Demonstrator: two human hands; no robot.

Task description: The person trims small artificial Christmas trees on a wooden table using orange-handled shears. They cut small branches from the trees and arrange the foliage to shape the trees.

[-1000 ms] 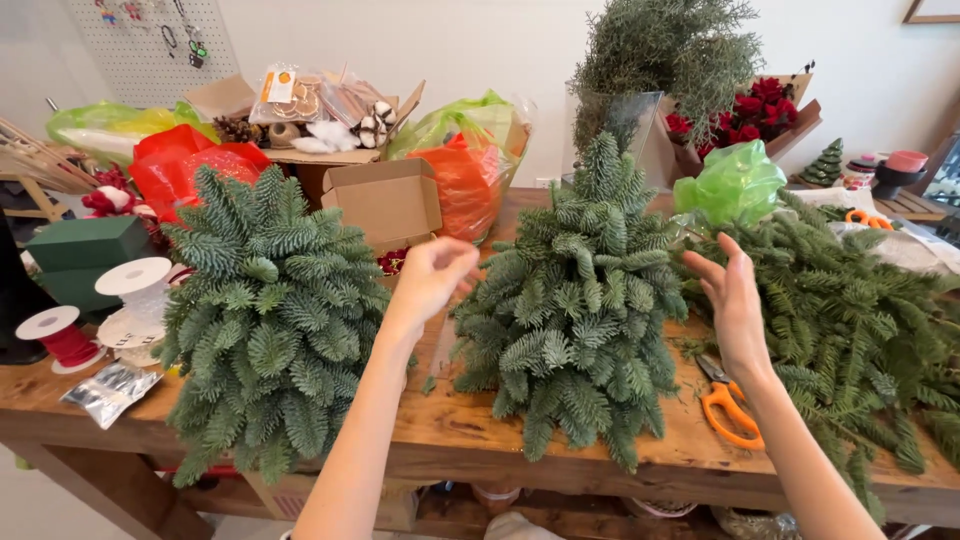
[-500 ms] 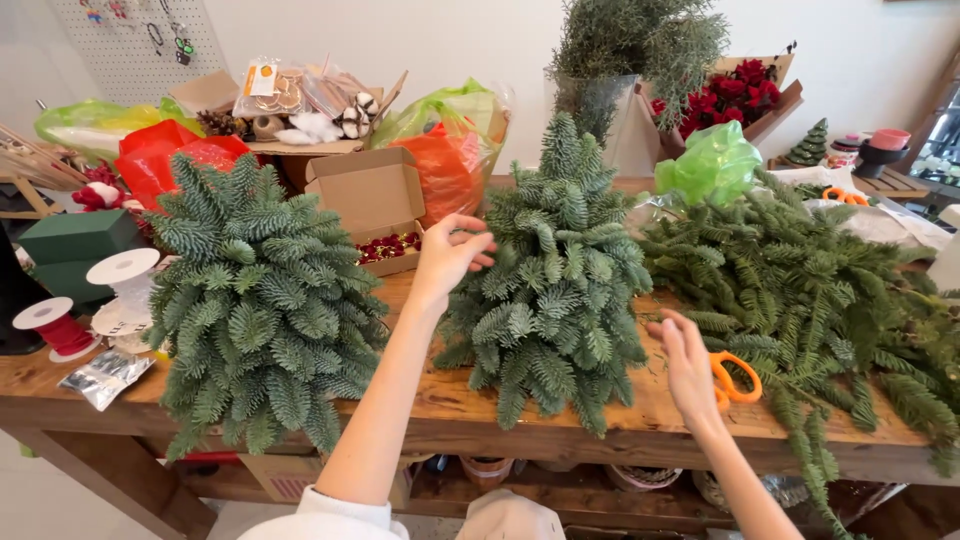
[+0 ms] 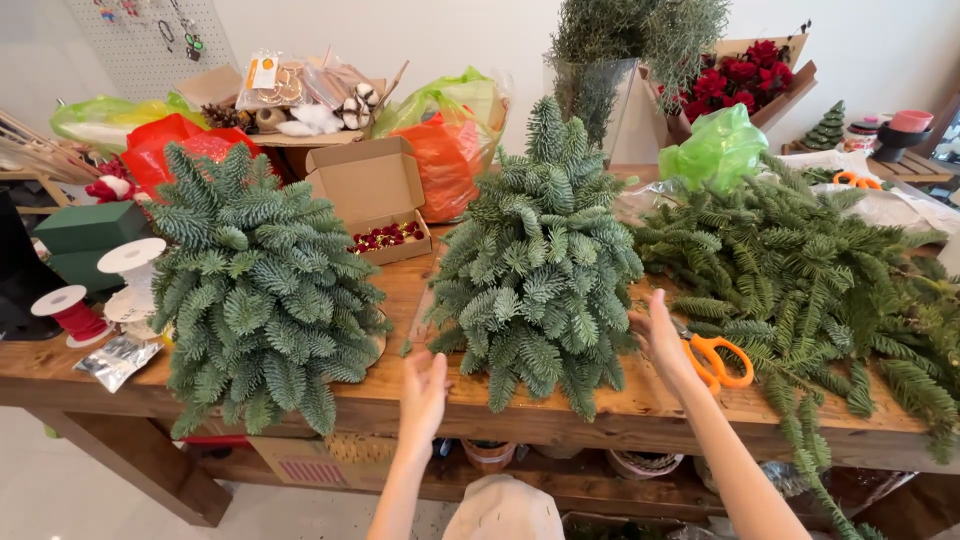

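Hands (image 3: 424, 392) (image 3: 660, 335) flanked the small fir tree (image 3: 540, 260) low, fingers open, gripping nothing; best cupped evenly under the bottom sprigs.

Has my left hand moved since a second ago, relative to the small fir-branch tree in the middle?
Yes. The left hand has dropped from the upper left side of the middle fir-branch tree to its lower left edge, near the wooden table's front edge.

orange scissors (image 3: 722, 362), open cardboard box (image 3: 372, 197)
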